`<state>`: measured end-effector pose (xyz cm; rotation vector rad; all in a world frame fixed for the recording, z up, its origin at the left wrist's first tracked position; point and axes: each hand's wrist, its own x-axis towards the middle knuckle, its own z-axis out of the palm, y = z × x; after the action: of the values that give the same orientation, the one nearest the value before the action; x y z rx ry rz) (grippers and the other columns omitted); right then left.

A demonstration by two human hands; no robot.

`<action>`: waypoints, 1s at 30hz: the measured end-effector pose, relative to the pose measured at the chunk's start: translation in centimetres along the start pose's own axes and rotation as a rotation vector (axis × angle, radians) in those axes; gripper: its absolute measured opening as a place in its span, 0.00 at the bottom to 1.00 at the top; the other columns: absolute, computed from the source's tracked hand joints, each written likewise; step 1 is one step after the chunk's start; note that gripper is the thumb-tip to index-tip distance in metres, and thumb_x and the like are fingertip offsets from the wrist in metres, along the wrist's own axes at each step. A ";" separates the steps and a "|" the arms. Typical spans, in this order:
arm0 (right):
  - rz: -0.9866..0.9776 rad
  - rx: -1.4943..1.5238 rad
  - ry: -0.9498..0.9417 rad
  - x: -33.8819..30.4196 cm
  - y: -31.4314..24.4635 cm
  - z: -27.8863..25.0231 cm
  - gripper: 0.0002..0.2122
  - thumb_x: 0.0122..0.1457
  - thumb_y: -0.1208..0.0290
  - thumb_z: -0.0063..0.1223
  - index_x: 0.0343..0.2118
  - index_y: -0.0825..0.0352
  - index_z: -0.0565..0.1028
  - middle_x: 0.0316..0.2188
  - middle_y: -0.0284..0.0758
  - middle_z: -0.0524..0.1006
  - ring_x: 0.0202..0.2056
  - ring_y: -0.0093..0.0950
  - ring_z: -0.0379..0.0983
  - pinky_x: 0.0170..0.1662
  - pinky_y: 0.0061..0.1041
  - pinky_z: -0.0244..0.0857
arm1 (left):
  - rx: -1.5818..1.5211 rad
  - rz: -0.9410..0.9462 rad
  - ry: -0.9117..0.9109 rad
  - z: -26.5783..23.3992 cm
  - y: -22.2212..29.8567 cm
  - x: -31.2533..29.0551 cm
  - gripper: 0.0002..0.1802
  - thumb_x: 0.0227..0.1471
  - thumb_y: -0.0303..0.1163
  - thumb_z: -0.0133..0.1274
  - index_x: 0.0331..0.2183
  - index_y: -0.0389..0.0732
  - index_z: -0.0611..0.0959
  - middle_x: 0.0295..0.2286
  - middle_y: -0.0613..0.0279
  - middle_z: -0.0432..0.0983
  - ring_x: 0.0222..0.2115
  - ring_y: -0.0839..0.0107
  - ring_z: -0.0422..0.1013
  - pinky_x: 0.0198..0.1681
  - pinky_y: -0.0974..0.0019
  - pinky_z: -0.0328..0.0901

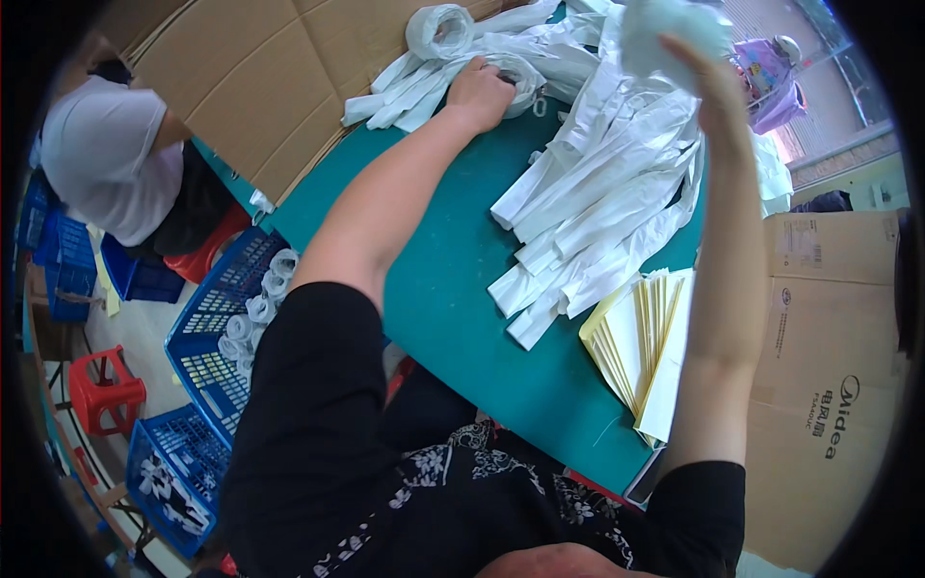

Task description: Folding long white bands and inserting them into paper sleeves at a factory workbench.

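Observation:
My left hand (482, 94) reaches to the far side of the green table (434, 279). Its fingers are curled at the rim of a coiled white plastic roll (527, 89). A second white roll (438, 31) stands just beyond it, among flat white strips (395, 91). Raised at the far right, my right hand (708, 77) grips a pale, translucent plastic bundle (670, 39), blurred by motion. Below that bundle, long folded white plastic strips (617, 202) lie fanned out across the table. A stack of yellow-edged white sheets (641, 342) sits by my right forearm.
Cardboard (255, 87) walls the far left edge. Blue crates (207, 332) with white rolls stand at left, near a red stool (106, 390). A seated person (106, 159) is beyond them. A large cardboard box (819, 405) stands at right; a purple bag (776, 87) is farther back.

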<state>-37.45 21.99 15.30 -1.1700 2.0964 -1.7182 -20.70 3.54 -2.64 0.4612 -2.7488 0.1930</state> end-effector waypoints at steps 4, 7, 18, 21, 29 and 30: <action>-0.074 0.124 -0.022 -6.6 -7.4 1.2 0.18 0.45 0.69 0.61 0.39 0.72 0.75 0.37 0.36 0.76 0.41 0.27 0.71 0.48 0.23 0.60 | -0.086 -0.056 0.012 -3.0 -1.1 -3.8 0.08 0.40 0.39 0.53 0.25 0.48 0.82 0.29 0.61 0.77 0.39 0.69 0.70 0.50 0.59 0.53; -0.229 -0.211 -0.171 -11.1 -9.8 4.3 0.17 0.47 0.71 0.59 0.40 0.72 0.74 0.38 0.36 0.75 0.40 0.27 0.71 0.47 0.23 0.60 | -0.310 -0.137 0.385 -11.7 -2.5 -14.1 0.18 0.38 0.46 0.59 0.29 0.43 0.82 0.26 0.61 0.76 0.35 0.65 0.70 0.47 0.58 0.56; -0.807 -1.002 -0.779 -23.5 -1.9 24.6 0.11 0.39 0.74 0.60 0.28 0.69 0.74 0.28 0.42 0.75 0.35 0.38 0.71 0.60 0.42 0.43 | -0.413 -1.520 0.272 -7.1 -11.5 -65.9 0.21 0.38 0.42 0.61 0.32 0.34 0.81 0.27 0.51 0.78 0.29 0.60 0.76 0.35 0.65 0.68; -0.627 -1.118 -0.877 -22.9 -2.5 25.7 0.14 0.39 0.72 0.62 0.31 0.69 0.74 0.30 0.43 0.75 0.38 0.41 0.70 0.60 0.44 0.42 | -0.184 -1.588 -0.235 2.9 -11.0 -67.9 0.19 0.36 0.42 0.59 0.26 0.35 0.81 0.23 0.49 0.77 0.26 0.52 0.74 0.33 0.58 0.68; -0.476 -1.261 -0.939 -23.0 -1.7 26.2 0.20 0.39 0.76 0.62 0.38 0.71 0.72 0.40 0.48 0.72 0.49 0.50 0.61 0.55 0.45 0.50 | 0.108 -1.019 -0.082 25.4 -18.5 -67.7 0.05 0.40 0.30 0.48 0.17 0.44 0.76 0.20 0.62 0.75 0.30 0.66 0.68 0.39 0.61 0.59; -0.435 -1.238 -0.940 -22.8 -1.4 25.2 0.22 0.39 0.76 0.63 0.40 0.70 0.70 0.41 0.49 0.71 0.49 0.49 0.61 0.54 0.44 0.51 | 0.122 -1.010 -0.103 27.4 -19.4 -67.5 0.06 0.40 0.29 0.47 0.17 0.44 0.76 0.20 0.63 0.75 0.30 0.66 0.68 0.39 0.61 0.59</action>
<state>-6.63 18.40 1.31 -2.1758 2.1360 0.4257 37.17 -0.08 -50.76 1.8153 -2.2450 0.0702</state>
